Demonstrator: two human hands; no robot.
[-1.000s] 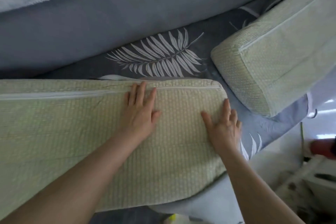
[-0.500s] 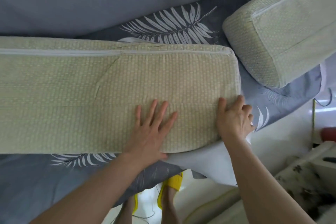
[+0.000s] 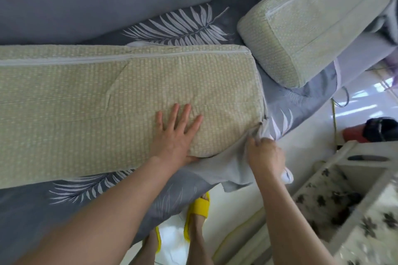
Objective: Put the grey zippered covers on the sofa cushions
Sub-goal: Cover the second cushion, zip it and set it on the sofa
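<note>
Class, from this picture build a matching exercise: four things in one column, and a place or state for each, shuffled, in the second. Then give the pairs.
Column A
1. left hand
2. right hand
3. second cushion
4. yellow slipper

Column B
a. on the white floor, at the bottom of the view
b. grips the grey cover at the long cushion's corner
c. lies angled at the upper right
d. presses flat on the long cushion

Pairs: 1-d, 2-b, 3-c, 4-a
</note>
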